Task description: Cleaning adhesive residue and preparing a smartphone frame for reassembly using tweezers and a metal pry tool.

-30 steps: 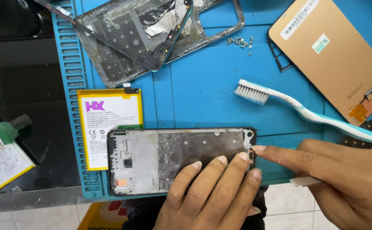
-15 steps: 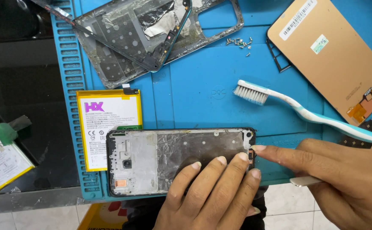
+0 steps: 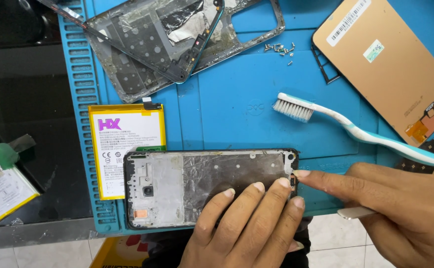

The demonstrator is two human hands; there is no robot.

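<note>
A stripped phone frame [image 3: 177,188] with a grey metal midplate lies along the near edge of the blue work mat [image 3: 227,104]. My left hand [image 3: 246,228] lies flat on its right half, fingers spread over the plate, holding it down. My right hand [image 3: 395,208] comes in from the right. Its index fingertip touches the frame's right edge, and its other fingers are closed around a slim pale metal tool [image 3: 356,213], whose tip is hidden.
A white and teal toothbrush [image 3: 356,131] lies just beyond my right hand. A yellow-edged battery [image 3: 127,134] sits left of the frame. Farther back are a back cover and a bare frame [image 3: 167,39], several loose screws [image 3: 279,48] and a copper-backed display panel [image 3: 385,64].
</note>
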